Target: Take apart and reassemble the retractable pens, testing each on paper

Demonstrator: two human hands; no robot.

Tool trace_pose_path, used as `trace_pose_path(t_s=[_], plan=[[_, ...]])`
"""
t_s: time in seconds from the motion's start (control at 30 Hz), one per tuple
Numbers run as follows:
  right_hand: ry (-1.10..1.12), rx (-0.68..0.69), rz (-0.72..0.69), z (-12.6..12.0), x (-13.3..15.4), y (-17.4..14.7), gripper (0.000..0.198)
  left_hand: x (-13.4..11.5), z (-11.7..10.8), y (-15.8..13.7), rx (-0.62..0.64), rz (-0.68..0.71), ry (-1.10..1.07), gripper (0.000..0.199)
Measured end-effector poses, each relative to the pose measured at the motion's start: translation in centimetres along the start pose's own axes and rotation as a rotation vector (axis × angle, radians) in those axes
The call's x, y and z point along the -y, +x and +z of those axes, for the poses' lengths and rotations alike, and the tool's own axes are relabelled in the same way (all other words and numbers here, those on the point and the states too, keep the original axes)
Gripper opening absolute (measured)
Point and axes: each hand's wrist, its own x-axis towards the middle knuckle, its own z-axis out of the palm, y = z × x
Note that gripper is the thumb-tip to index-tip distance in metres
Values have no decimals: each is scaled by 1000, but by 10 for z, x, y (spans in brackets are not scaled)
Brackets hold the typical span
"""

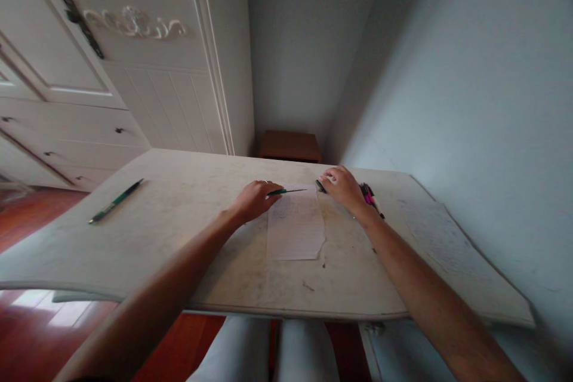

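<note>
My left hand grips the green barrel of a pen, closed around it above the top of a lined sheet of paper. A thin refill sticks out of the barrel toward the right. My right hand pinches a short dark pen piece just beyond the refill's tip, apart from it. Handwriting covers the upper part of the sheet, whose lower right edge is torn. Several pens and markers, one of them pink, lie partly hidden behind my right wrist.
A green and black pen lies on the left of the worn white table. Another written sheet rests at the right, near the wall. A white cabinet and a brown wooden stand are beyond the table.
</note>
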Motion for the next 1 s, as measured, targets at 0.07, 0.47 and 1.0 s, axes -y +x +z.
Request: trace_pose_path(t_s=[0.07, 0.47, 1.0], plan=[[-35, 64, -8, 3, -3, -1, 19, 0, 0, 0, -1, -2, -1, 26], [-138, 194, 47, 3, -3, -5, 16, 0, 0, 0, -15, 11, -1, 26], [-101, 173, 21, 1, -2, -2, 12, 1, 1, 0, -4, -10, 21, 25]])
